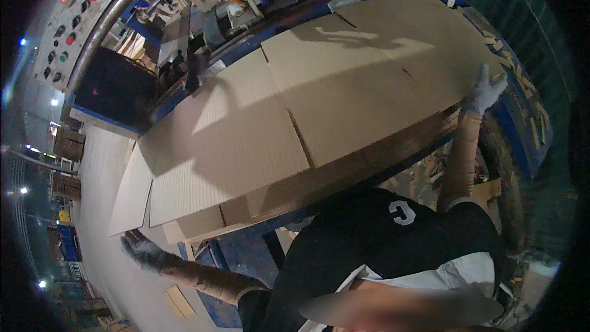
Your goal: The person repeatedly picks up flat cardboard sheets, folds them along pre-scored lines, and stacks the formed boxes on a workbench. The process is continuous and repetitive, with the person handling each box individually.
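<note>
A large flat brown cardboard sheet [246, 129] with slots and crease lines spans the middle of the view. Its near side lies over more layers of cardboard [270, 203]. At its near left corner, my left hand [140, 251], in a dark grey glove, grips the edge from below, with the fingertips partly hidden under the flap. My right hand [485, 91], in a light grey glove, is against the sheet's right end. Its fingers are stretched and spread apart.
Beyond the sheet stands a blue machine [203, 43]. A control panel [77, 21] with buttons and a lit red lamp is at upper left. Cardboard scraps [531, 104] litter the blue ledge at right. One cardboard piece [179, 301] lies on the floor [110, 209] at lower left.
</note>
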Motion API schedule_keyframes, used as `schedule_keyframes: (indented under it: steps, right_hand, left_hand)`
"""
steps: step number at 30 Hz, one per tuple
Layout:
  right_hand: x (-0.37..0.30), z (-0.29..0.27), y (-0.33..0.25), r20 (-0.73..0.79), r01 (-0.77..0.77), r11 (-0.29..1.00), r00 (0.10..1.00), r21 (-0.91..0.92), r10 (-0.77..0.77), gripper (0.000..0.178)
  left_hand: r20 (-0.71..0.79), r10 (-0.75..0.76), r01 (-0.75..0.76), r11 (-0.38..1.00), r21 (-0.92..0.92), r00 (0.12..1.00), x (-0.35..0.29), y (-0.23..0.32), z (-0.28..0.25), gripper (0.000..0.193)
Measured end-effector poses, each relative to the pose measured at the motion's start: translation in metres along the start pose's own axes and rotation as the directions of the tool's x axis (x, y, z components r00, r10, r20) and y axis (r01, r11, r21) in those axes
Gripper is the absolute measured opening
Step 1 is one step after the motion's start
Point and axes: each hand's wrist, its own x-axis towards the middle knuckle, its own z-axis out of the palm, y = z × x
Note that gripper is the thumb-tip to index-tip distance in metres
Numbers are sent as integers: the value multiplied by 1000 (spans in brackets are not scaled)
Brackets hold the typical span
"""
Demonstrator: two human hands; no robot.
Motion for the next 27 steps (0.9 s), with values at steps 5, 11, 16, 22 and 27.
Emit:
schedule_keyframes:
  steps: [5,11,16,22,27]
  right_hand:
    - [6,11,-50,344,-418,864,884,282,315,40]
    - [2,-51,-163,436,31,999,900,-33,-14,37]
    - [-69,-75,-179,980,816,571,25,94,-197,38]
    - [-146,-35,-117,842,649,547,-483,528,-239,37]
    - [-137,-17,-101,832,619,574,-505,536,-232,47]
  left_hand:
    - [179,-310,232,904,358,934,9,-50,-56,38]
    - [226,-299,135,829,544,927,-65,-30,-64,35]
    - [288,-510,286,775,564,811,-140,-10,12,36]
    - [892,-384,-744,519,422,238,-181,-20,102,48]
    - [887,-449,-838,442,321,103,-172,-34,110,51]
